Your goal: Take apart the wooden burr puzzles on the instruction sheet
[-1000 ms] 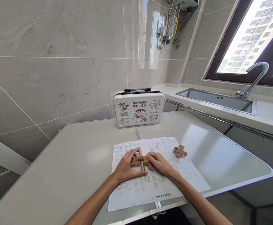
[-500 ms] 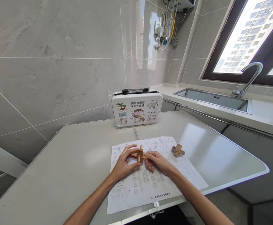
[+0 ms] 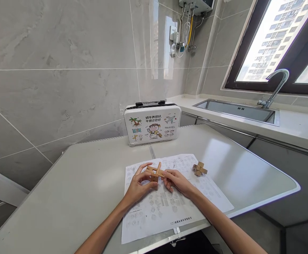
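Both my hands hold a wooden cross-shaped puzzle (image 3: 154, 172) just above a printed instruction sheet (image 3: 170, 204) on the white table (image 3: 85, 183). My left hand (image 3: 138, 185) grips its left side with curled fingers. My right hand (image 3: 177, 181) pinches its right end. A second, assembled wooden puzzle (image 3: 199, 169) lies on the sheet to the right of my right hand, untouched.
A small white case (image 3: 152, 123) with cartoon prints stands at the table's far edge against the tiled wall. To the right are a counter with a steel sink (image 3: 236, 110) and tap (image 3: 274, 86) under a window. The table's front edge is close to my body.
The wooden cross puzzle has been turned and tilted in my hands, lifting slightly off the sheet. The camera view has drifted a little, shifting the scene leftwards.
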`<state>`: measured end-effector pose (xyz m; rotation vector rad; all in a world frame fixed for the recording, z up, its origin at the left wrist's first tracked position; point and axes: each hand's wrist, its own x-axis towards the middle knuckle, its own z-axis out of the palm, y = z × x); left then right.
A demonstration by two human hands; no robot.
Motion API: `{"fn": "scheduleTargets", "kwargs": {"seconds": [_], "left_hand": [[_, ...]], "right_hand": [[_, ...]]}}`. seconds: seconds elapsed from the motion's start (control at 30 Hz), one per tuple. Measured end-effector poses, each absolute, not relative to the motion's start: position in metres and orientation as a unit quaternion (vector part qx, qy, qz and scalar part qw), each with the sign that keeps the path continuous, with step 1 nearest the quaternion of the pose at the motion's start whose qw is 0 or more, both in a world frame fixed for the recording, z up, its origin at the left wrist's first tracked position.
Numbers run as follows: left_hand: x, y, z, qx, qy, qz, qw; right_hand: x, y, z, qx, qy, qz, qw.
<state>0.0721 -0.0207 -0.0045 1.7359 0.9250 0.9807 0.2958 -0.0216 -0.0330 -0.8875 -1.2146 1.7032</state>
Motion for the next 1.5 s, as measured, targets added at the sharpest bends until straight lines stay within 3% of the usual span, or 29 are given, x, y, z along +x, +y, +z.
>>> {"fn": "scheduleTargets", "kwargs": {"seconds": [0.17, 0.33, 0.5, 1.0, 1.33, 1.5], "left_hand": [[0.070, -0.015, -0.003, 0.692, 0.407, 0.434, 0.409], [0.059, -0.005, -0.002, 0.741, 0.460, 0.400, 0.283], [0.046, 0.004, -0.005, 0.774, 0.496, 0.343, 0.193], [0.016, 0.030, -0.016, 0.720, 0.634, 0.273, 0.069], [0.014, 0.034, -0.025, 0.704, 0.654, 0.275, -0.028], [0.017, 0.028, -0.018, 0.720, 0.601, 0.346, -0.032]], "right_hand": [[0.297, -0.017, -0.034, -0.381, -0.445, 0.652, 0.481], [0.299, -0.016, -0.033, -0.392, -0.420, 0.644, 0.506], [0.299, -0.018, -0.030, -0.396, -0.420, 0.645, 0.501], [0.293, -0.025, -0.021, -0.392, -0.501, 0.629, 0.447], [0.293, -0.023, -0.030, -0.384, -0.541, 0.620, 0.420], [0.293, -0.025, -0.027, -0.383, -0.531, 0.624, 0.427]]}}
